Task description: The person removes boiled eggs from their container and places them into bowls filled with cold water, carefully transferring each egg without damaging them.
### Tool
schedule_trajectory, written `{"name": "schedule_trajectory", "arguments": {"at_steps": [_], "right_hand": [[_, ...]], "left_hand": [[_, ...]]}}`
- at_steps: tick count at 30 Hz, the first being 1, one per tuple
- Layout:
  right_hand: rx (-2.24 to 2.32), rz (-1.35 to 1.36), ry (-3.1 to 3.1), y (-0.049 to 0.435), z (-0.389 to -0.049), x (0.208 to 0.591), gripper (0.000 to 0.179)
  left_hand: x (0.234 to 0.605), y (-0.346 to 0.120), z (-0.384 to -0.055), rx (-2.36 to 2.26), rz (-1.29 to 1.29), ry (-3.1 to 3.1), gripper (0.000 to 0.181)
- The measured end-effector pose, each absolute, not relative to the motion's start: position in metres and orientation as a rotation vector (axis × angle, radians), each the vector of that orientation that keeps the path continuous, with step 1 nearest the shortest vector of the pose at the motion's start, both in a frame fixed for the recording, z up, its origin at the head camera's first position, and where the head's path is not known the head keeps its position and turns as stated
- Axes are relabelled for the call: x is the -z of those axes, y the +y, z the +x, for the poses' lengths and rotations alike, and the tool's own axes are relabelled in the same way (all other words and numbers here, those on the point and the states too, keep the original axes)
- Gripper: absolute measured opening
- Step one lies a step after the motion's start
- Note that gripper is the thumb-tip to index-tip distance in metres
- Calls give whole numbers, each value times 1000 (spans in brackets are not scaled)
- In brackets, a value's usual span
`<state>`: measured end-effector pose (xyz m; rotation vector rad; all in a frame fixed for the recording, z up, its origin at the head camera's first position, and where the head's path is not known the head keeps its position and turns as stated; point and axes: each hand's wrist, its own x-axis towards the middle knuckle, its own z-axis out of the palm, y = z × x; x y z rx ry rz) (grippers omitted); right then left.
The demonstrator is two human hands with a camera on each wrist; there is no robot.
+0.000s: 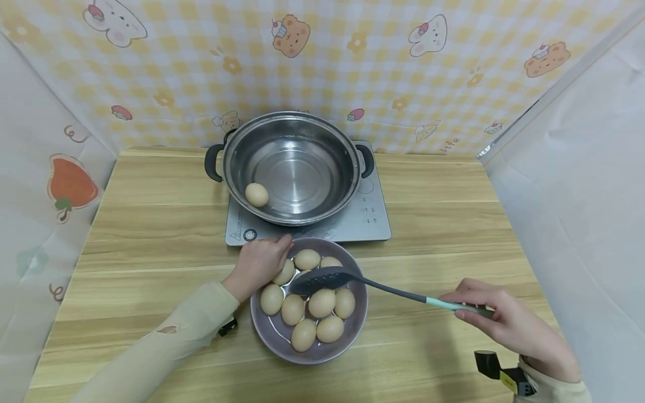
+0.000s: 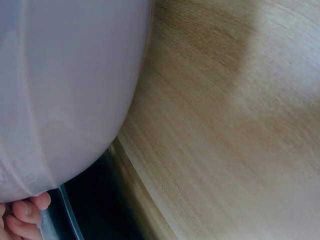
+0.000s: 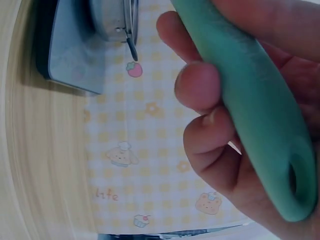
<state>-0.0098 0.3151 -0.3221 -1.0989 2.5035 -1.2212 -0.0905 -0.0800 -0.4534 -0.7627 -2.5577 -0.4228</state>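
A light wooden table (image 1: 151, 224) fills the frame's middle, backed along the top by yellow checked wallpaper (image 1: 353, 61) with cartoon bears, and flanked by white sheets (image 1: 579, 184).

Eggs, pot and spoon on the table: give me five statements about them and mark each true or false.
1. One egg lies inside the steel pot. True.
2. The right hand grips the slotted spoon by its green handle end. True.
3. The pot stands directly on the wooden table. False: it sits on a flat cooktop that rests on the table.
4. The left hand is lifting the pot by a handle. False: it rests at the far-left rim of the purple bowl, beside an egg.
5. The spoon's head is over the eggs in the bowl. True.
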Motion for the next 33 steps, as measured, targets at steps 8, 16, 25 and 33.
{"name": "schedule_trajectory", "arguments": {"at_steps": [8,16,25,33], "right_hand": [[1316,-1164,2458,315,-13,322,48],[1263,-980,2444,309,-23,316,43],[1272,-828,2578,264,-56,308,30],[1196,-718,2801,210,-90,322,25]], "left_hand": [[453,-80,-91,410,-773,-2570,14],[453,-80,-90,384,-764,-2585,6],[455,-80,-90,381,-759,-2531,10],[451,-80,-90,396,-759,-2546,11]]}}
